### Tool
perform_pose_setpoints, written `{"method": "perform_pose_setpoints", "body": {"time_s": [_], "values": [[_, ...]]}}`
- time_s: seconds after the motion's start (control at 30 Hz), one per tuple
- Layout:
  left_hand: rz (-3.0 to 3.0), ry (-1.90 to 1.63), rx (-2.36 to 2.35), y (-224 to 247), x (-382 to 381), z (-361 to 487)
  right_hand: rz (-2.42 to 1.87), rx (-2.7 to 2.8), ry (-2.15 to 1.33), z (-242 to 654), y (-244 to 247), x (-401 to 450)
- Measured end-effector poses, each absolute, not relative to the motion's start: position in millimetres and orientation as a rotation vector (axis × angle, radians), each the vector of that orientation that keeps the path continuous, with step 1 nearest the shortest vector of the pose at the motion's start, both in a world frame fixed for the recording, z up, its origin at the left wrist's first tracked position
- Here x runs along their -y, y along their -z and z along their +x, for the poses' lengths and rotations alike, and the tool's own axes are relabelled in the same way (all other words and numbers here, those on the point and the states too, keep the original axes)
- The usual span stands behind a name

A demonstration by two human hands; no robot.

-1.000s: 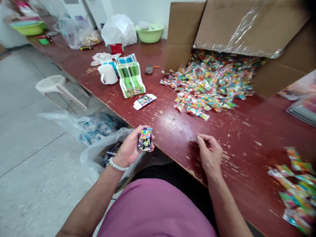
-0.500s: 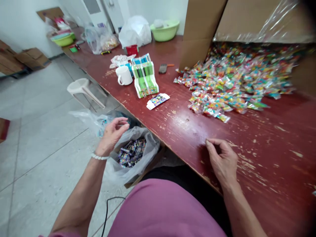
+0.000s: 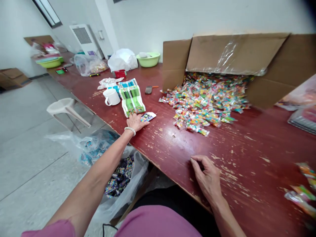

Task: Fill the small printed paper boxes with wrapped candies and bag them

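On the red table, my left hand [image 3: 136, 122] reaches out with its fingers apart. It lies at the left end of a small flattened printed carton [image 3: 148, 116] and covers part of it; I cannot tell if the fingers grip it. Just beyond is a stack of green and blue printed card sheets [image 3: 132, 100], with a white mug [image 3: 111, 97] to its left. My right hand [image 3: 207, 176] rests near the table's front edge, thumb and forefinger tips together, with nothing visible between them. A large heap of small wrapped candies [image 3: 204, 105] spills from a cardboard box [image 3: 229, 54].
Below the table edge on the left, a plastic bag [image 3: 139, 168] holds many dark printed packets [image 3: 120, 176]. A white stool [image 3: 66, 107] stands on the floor. A green basin [image 3: 148, 60] and a white bag [image 3: 122, 60] sit farther back. Several wrapped candies [image 3: 302, 194] lie at the right.
My left hand has moved from above the plastic bag up to the flattened carton on the table. My right hand keeps its pinched shape on the table. The view has tilted up and turned right.
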State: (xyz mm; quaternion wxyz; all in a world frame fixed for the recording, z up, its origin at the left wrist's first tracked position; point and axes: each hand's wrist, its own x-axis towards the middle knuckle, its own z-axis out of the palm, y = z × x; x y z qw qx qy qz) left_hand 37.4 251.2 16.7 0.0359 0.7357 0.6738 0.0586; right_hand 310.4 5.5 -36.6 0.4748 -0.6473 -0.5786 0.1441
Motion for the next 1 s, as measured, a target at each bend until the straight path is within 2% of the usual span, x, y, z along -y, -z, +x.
{"method": "perform_pose_setpoints", "body": {"time_s": [0.23,0.43,0.63,0.73,0.87,1.0], "values": [[2.416,-0.177,-2.004,-17.1,-213.1,45.8,-1.583,1.417,-0.366,310.6,37.6,-6.5],[2.604,-0.343,-1.899,-16.2,-163.8,63.7,-1.587,1.387,-0.395,309.5,36.8,-6.8],[2.602,-0.445,-1.853,-26.5,-148.6,77.5,-1.609,1.285,-0.471,310.4,35.8,-6.3],[2.552,-0.550,-1.739,-34.1,-128.4,85.0,-1.535,1.071,-0.678,300.8,24.4,-5.2],[2.483,-0.664,-1.348,-37.3,-74.8,95.6,-1.251,0.742,-1.063,278.7,1.6,-2.1],[1.858,-0.629,-1.117,-38.6,-38.5,96.2,-1.161,0.707,-1.149,271.9,-15.1,3.6]]}}
